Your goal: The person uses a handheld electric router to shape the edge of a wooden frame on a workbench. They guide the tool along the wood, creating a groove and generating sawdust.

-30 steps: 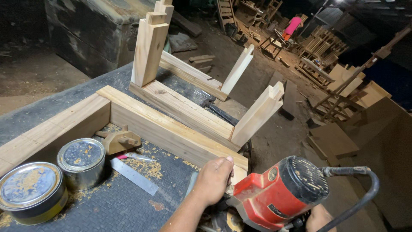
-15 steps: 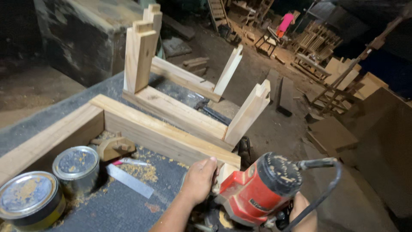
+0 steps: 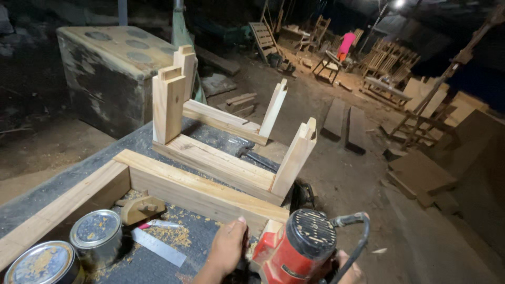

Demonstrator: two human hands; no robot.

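Observation:
A red and black power router [image 3: 294, 250] stands at the bottom edge on the dark workbench [image 3: 68, 179], against the corner of a pale wooden frame [image 3: 194, 192]. My left hand [image 3: 227, 251] grips its left side. My right hand [image 3: 351, 271] holds its right side, mostly hidden behind the motor housing and the black cord [image 3: 357, 239]. Behind the frame stand two wooden assemblies with upright posts [image 3: 223, 158].
Two round metal tins [image 3: 94, 239] dusted with sawdust sit at the lower left, beside a steel ruler [image 3: 158, 247] and a small wooden marking gauge [image 3: 142, 208]. A large worn box [image 3: 113, 71] stands behind the bench. Planks, chairs and a person in pink [image 3: 346, 44] fill the far yard.
The view has tilted and shifted, so the router and my hands now sit lower in the frame. Both hands keep their grip on the router at the frame's corner.

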